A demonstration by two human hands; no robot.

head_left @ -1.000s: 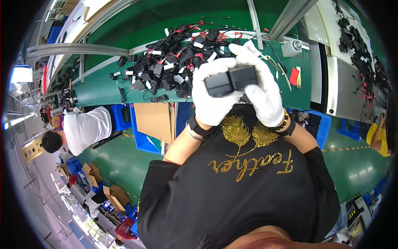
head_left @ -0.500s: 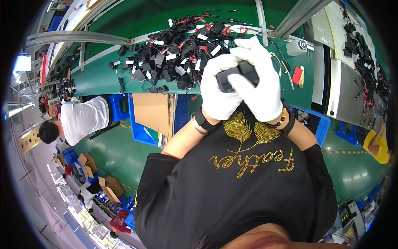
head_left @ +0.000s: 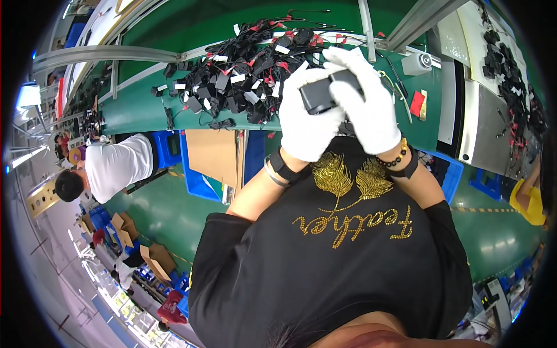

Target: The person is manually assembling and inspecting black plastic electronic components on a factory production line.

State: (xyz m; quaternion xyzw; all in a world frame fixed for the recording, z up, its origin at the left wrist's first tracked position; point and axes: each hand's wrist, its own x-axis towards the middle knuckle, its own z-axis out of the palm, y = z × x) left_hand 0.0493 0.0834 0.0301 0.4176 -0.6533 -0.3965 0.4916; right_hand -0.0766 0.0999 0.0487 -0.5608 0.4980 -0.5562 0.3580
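Note:
Both my hands wear white gloves and are raised together at the bench's near edge. A black, boxy power adapter [head_left: 317, 97] sits between them. My left hand [head_left: 308, 131] is wrapped round its left side, while my right hand [head_left: 371, 113] grips the right end with the thumb across its face. A bit of black cable shows below, between the palms. Just left of my hands lies a large heap of black power adapters [head_left: 232, 87] with cables, white labels and red ties.
On the green bench [head_left: 136, 113], right of my hands, are a white bottle [head_left: 415, 64], tweezers [head_left: 400, 87] and a red piece [head_left: 416, 104]. Metal frame posts [head_left: 366, 29] rise behind. Below stand a blue bin with cardboard [head_left: 212, 153] and another blue bin [head_left: 449, 180]. Co-workers sit farther off.
The adapter has turned between my hands, so its broad face now shows more. My right thumb has shifted up and right along it. Both hands stay closed on it.

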